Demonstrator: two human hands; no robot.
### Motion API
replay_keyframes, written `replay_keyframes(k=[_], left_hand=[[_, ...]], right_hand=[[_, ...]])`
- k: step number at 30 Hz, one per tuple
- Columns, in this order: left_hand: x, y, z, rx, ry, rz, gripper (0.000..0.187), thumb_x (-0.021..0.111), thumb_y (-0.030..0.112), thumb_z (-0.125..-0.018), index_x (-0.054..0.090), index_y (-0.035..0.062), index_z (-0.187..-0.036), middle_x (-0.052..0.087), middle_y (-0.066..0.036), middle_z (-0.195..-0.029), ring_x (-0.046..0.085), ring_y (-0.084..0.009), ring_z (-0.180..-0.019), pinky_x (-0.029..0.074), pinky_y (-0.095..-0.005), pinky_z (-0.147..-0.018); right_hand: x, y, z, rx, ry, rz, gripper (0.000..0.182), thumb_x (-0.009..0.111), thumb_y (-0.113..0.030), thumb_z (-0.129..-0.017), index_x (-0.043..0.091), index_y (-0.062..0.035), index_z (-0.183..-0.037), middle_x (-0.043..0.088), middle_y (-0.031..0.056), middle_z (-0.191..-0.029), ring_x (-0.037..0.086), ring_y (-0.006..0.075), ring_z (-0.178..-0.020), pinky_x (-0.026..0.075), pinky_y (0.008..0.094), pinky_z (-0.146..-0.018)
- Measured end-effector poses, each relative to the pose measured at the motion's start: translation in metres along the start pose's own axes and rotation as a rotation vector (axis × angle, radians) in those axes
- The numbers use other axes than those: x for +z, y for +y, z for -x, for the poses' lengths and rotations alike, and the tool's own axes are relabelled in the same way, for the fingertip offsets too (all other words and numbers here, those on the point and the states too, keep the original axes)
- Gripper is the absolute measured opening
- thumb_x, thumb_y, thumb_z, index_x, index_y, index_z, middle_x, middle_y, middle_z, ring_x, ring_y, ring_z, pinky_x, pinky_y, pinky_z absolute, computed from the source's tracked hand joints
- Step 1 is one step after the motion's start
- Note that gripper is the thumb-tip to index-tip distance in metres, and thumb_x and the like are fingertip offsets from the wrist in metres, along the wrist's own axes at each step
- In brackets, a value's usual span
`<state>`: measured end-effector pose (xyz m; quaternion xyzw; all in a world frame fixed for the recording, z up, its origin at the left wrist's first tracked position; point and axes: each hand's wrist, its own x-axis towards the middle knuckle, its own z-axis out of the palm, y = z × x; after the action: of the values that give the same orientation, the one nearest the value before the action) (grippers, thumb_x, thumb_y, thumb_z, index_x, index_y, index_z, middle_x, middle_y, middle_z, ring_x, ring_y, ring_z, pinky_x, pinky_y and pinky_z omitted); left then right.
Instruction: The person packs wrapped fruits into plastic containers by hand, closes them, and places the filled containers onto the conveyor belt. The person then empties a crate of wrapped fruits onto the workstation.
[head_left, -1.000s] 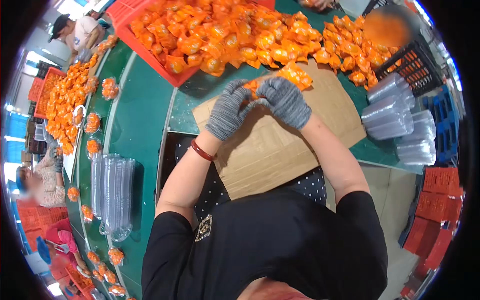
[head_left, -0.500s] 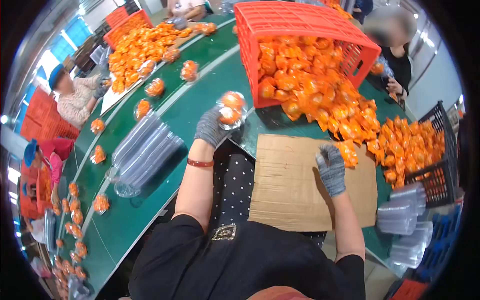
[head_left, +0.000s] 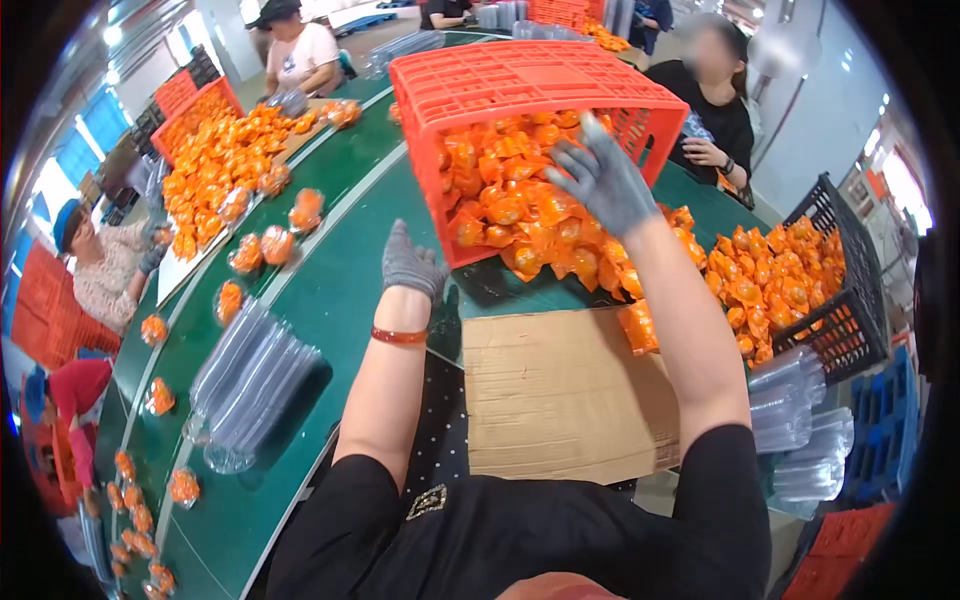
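My left hand (head_left: 412, 265), in a grey knit glove, is over the green belt just left of the red crate's mouth. Its fingers stretch upward and nothing shows in it. My right hand (head_left: 604, 178), gloved alike, reaches across with fingers spread, over the wrapped oranges (head_left: 510, 190) in the tipped red crate (head_left: 540, 75). These orange-wrapped fruits spill out of the opening toward a flat cardboard sheet (head_left: 560, 400) in front of me. One wrapped orange (head_left: 637, 327) lies at the sheet's upper edge, partly behind my right forearm.
Clear round packs of oranges (head_left: 306, 210) dot the curved belt. Stacked clear plastic containers (head_left: 250, 375) lie at left, more (head_left: 785, 405) at right. A black crate (head_left: 850, 320) of wrapped oranges stands at right. Co-workers sit around, one (head_left: 715, 100) beyond the red crate.
The clear pack of oranges has left my left hand, which is now open. My right hand has moved from the cardboard up to the red crate's opening. The whole view has shifted.
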<state>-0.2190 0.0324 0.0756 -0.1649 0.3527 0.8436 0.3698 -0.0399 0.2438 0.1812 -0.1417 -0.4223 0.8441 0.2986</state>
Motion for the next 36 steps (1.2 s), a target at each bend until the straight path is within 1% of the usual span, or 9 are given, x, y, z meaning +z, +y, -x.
replay_keyframes(k=[2, 8, 14, 19, 22, 25, 30, 31, 36], left_hand=[[-0.003, -0.016, 0.000, -0.104, 0.006, -0.040, 0.094, 0.057, 0.055, -0.097, 0.005, 0.0151, -0.163, 0.021, -0.012, -0.167, 0.024, -0.0301, -0.154, 0.021, -0.0583, -0.120], [-0.031, -0.018, -0.046, -0.337, -0.057, 0.096, 0.104, 0.063, 0.054, -0.094, -0.002, 0.0087, -0.161, 0.023, -0.020, -0.163, 0.035, -0.0412, -0.145, 0.028, -0.0605, -0.118], [-0.020, -0.012, -0.017, -0.378, 0.005, 0.135, 0.099, 0.065, 0.053, -0.093, 0.010, 0.0043, -0.159, 0.027, -0.023, -0.160, 0.036, -0.0429, -0.143, 0.030, -0.0586, -0.119], [-0.015, -0.028, -0.030, -0.456, -0.152, 0.268, 0.078, 0.064, 0.044, -0.097, 0.030, 0.0043, -0.154, 0.040, -0.022, -0.153, 0.041, -0.0424, -0.139, 0.040, -0.0533, -0.115], [-0.031, -0.061, -0.079, 0.491, -0.788, -0.919, 0.057, 0.058, 0.030, -0.102, 0.037, 0.0077, -0.150, 0.046, -0.020, -0.146, 0.049, -0.0407, -0.130, 0.054, -0.0514, -0.102], [-0.050, -0.053, -0.122, -0.326, -0.509, 0.060, 0.046, 0.064, 0.017, -0.100, 0.044, 0.0123, -0.142, 0.052, -0.011, -0.138, 0.054, -0.0298, -0.122, 0.058, -0.0452, -0.096], [-0.057, -0.067, -0.117, -0.097, -0.492, -0.072, 0.042, 0.060, 0.018, -0.102, 0.045, 0.0139, -0.141, 0.054, -0.010, -0.134, 0.059, -0.0269, -0.115, 0.060, -0.0425, -0.092], [-0.056, -0.070, -0.112, -0.047, -0.467, -0.097, 0.041, 0.059, 0.020, -0.103, 0.046, 0.0130, -0.140, 0.055, -0.011, -0.134, 0.060, -0.0273, -0.114, 0.059, -0.0421, -0.093], [-0.039, -0.076, -0.080, 0.034, -0.405, -0.118, 0.035, 0.055, 0.024, -0.105, 0.052, 0.0099, -0.136, 0.059, -0.011, -0.130, 0.064, -0.0264, -0.110, 0.056, -0.0390, -0.098]], right_hand=[[0.019, -0.012, -0.051, 0.039, 0.028, -0.190, 0.059, 0.079, -0.047, -0.084, 0.056, -0.0109, -0.125, 0.060, 0.0111, -0.130, 0.055, 0.0295, -0.125, 0.049, 0.0513, -0.104], [0.030, 0.010, -0.139, -0.127, -0.050, -0.558, 0.043, 0.060, 0.003, -0.074, 0.056, -0.0074, -0.115, 0.064, 0.0117, -0.109, 0.067, 0.0327, -0.097, 0.061, 0.0547, -0.080], [0.036, 0.008, -0.111, -0.155, 0.060, -0.577, 0.036, 0.062, 0.005, -0.077, 0.055, -0.0041, -0.112, 0.063, 0.0136, -0.105, 0.067, 0.0299, -0.095, 0.063, 0.0457, -0.078], [0.024, 0.013, -0.092, -0.205, 0.054, -0.537, 0.016, 0.067, 0.004, -0.078, 0.061, -0.0042, -0.091, 0.065, 0.0069, -0.084, 0.067, 0.0201, -0.074, 0.063, 0.0336, -0.065], [0.017, 0.011, -0.062, -0.212, 0.032, -0.508, 0.014, 0.068, 0.004, -0.078, 0.062, -0.0046, -0.088, 0.065, 0.0059, -0.082, 0.067, 0.0179, -0.071, 0.062, 0.0299, -0.062], [0.004, 0.009, -0.031, -0.237, -0.042, -0.498, 0.012, 0.070, 0.003, -0.079, 0.064, -0.0039, -0.088, 0.067, 0.0050, -0.085, 0.069, 0.0171, -0.075, 0.063, 0.0281, -0.067], [-0.016, 0.014, -0.003, -0.241, -0.098, -0.415, 0.011, 0.073, -0.002, -0.080, 0.067, -0.0056, -0.089, 0.069, 0.0048, -0.091, 0.070, 0.0162, -0.085, 0.064, 0.0282, -0.076], [-0.024, 0.018, -0.006, -0.243, -0.122, -0.377, 0.032, 0.077, -0.008, -0.079, 0.066, -0.0041, -0.108, 0.072, 0.0073, -0.103, 0.072, 0.0189, -0.095, 0.063, 0.0322, -0.086], [-0.032, 0.021, 0.006, -0.264, -0.120, -0.352, 0.038, 0.077, -0.008, -0.079, 0.065, -0.0045, -0.114, 0.072, 0.0073, -0.107, 0.072, 0.0203, -0.099, 0.062, 0.0332, -0.087]])
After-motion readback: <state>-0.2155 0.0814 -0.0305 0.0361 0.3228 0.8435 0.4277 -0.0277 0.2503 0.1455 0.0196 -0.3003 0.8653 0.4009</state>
